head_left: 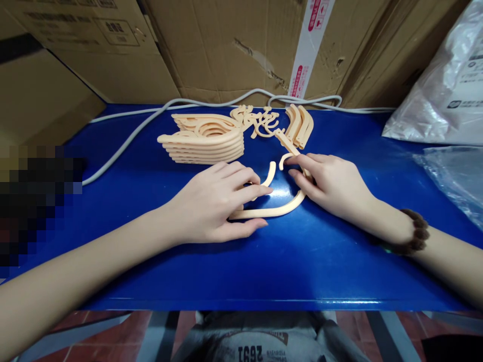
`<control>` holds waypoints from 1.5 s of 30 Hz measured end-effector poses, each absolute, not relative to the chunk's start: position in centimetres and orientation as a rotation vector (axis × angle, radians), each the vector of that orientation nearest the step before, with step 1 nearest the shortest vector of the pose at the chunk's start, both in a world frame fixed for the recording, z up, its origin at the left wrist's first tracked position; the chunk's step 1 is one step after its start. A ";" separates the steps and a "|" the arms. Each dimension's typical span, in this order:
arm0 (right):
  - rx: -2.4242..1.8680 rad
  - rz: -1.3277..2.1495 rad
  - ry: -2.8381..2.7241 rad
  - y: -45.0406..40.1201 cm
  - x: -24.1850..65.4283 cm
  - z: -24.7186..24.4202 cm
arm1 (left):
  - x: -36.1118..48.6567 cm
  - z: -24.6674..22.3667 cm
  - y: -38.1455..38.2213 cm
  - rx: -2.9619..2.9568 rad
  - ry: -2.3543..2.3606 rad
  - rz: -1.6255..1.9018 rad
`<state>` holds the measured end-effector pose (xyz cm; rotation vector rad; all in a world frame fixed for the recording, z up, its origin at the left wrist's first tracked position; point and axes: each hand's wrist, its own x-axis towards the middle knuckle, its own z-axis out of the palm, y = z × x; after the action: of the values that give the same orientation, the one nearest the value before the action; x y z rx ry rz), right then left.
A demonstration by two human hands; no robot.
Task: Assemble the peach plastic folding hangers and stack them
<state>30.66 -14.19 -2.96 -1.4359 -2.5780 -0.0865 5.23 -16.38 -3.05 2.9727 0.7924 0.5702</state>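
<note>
Between my hands lies a cream plastic clothes hanger (281,210), its long curved arm low over the table. My left hand (219,203) has its fingers and thumb around the left end, hiding part of it; a short curved piece rises beside the index finger. With fingers and thumb, my right hand (335,181) grips the right side near a small hook. A straight arm piece reaches from there toward the back. Behind my left hand stands a stack of folded hangers (206,148). Loose hooks (264,120) and curved hanger arms (300,125) lie to its right.
A white cable (130,143) runs along the back and left of the blue table (241,281). Cardboard boxes (211,50) stand behind it. At the right are a filled white plastic bag (426,100) and a flat clear bag (456,171).
</note>
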 end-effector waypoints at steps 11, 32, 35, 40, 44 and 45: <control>-1.395 -0.082 -2.564 -14.2 30.8 -2.9 | 5.3 -3.2 -16.2 3.039 0.774 0.557; -1.369 -0.061 -2.570 -14.1 30.8 -2.9 | 5.5 -3.3 -16.6 3.172 0.560 0.658; -1.287 -0.026 -2.606 -14.2 30.7 -2.9 | 5.5 -3.2 -16.7 3.188 0.537 0.669; -1.196 -0.010 -2.635 -14.3 30.8 -3.0 | 5.5 -3.2 -16.7 3.185 0.533 0.699; -1.133 0.029 -2.664 -14.4 30.9 -2.8 | 5.5 -3.1 -16.5 3.160 0.536 0.679; -1.100 0.045 -2.685 -14.4 30.9 -2.8 | 5.5 -3.1 -16.4 3.162 0.531 0.671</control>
<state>30.92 -14.43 -2.79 -1.1004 -2.6848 0.0447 5.47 -16.42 -3.07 3.1622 0.5309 0.6707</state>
